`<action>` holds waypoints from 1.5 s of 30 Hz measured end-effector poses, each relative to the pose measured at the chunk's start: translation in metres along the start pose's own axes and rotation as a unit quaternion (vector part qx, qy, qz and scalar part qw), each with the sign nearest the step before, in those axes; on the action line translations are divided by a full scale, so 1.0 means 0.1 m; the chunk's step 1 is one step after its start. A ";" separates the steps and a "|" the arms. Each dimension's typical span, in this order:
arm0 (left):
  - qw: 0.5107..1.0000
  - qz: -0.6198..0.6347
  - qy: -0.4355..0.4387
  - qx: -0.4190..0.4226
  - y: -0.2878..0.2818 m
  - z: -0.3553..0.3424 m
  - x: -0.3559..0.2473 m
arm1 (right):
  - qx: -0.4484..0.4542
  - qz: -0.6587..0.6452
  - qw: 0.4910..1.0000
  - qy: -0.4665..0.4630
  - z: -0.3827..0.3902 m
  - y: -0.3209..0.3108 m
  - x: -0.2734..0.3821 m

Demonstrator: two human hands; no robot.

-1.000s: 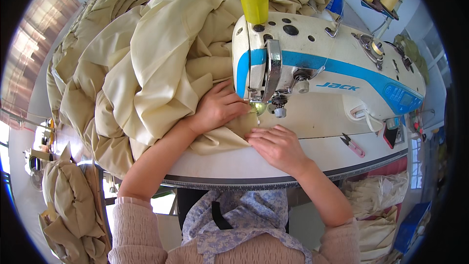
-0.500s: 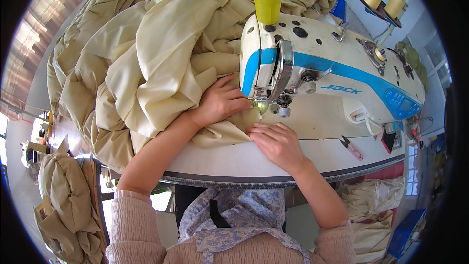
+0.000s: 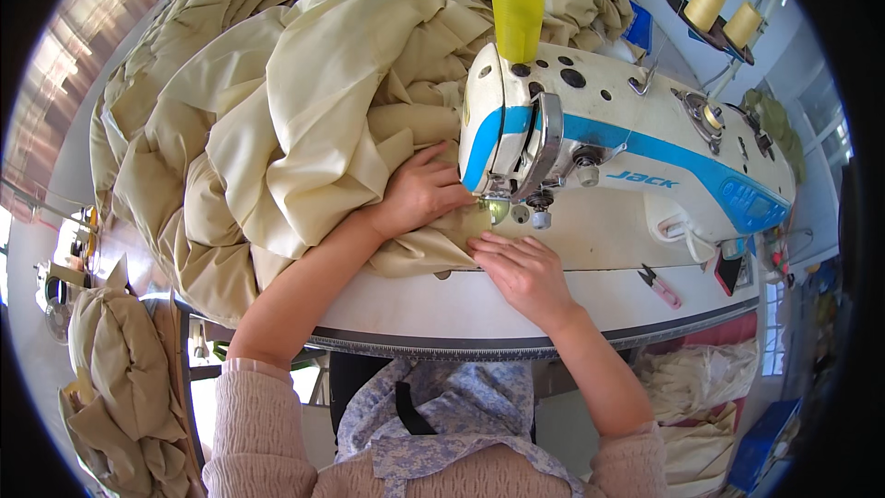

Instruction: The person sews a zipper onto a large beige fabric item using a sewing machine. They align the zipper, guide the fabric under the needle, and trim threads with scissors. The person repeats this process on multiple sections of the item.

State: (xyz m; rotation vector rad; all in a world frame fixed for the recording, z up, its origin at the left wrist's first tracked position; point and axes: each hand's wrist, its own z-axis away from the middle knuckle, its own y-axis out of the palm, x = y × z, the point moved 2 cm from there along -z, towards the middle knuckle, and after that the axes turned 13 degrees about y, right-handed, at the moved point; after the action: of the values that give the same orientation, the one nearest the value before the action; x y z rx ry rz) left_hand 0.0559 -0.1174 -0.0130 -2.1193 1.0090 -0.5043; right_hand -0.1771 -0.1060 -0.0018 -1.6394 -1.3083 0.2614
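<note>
A big heap of beige fabric (image 3: 313,120) covers the left of the sewing table and runs in under the head of a white and blue sewing machine (image 3: 590,120). My left hand (image 3: 419,195) lies on the fabric just left of the presser foot, open, with its fingers apart. Close in front of the needle area, my right hand (image 3: 524,278) rests flat with fingers stretched over the fabric's right edge; its thumb is hidden. A small greenish light (image 3: 499,212) glows at the needle, where the stitching point itself is too small to make out.
Pink-handled thread snips (image 3: 660,288) lie on the table to the right. A yellow tube (image 3: 514,0) rises behind the machine head. Cream thread cones (image 3: 707,2) stand at the back right. More beige fabric (image 3: 124,378) hangs at lower left, beyond the ruler-marked table edge (image 3: 442,348).
The whole view has shifted slightly, with the machine appearing a little farther right and lower. Both hands keep nearly the same place on the fabric beside the needle.
</note>
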 end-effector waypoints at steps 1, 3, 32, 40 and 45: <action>1.000 -0.003 0.001 -0.008 0.01 0.02 0.01 | -0.001 0.004 1.000 0.003 0.00 0.01 0.01; 1.000 -0.005 0.000 -0.027 0.04 0.05 -0.01 | 0.000 0.012 1.000 0.002 0.01 0.03 0.02; 0.939 -0.081 -0.213 0.259 -0.97 -0.08 -0.45 | 0.094 0.106 0.989 -0.049 0.79 0.37 1.32; 0.890 -0.042 -0.388 0.236 -0.11 0.30 0.34 | 0.139 -0.181 0.973 -0.035 0.86 0.25 1.30; 0.932 -0.145 -0.312 0.112 -0.08 0.52 0.63 | 0.041 -0.196 0.980 0.001 0.94 -0.15 1.23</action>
State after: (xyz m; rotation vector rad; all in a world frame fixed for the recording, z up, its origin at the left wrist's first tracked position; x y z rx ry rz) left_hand 0.1304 -0.1409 -0.0388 -2.0213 0.2661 -0.0526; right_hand -0.2015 0.0470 0.0107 -1.2791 -1.5635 0.0741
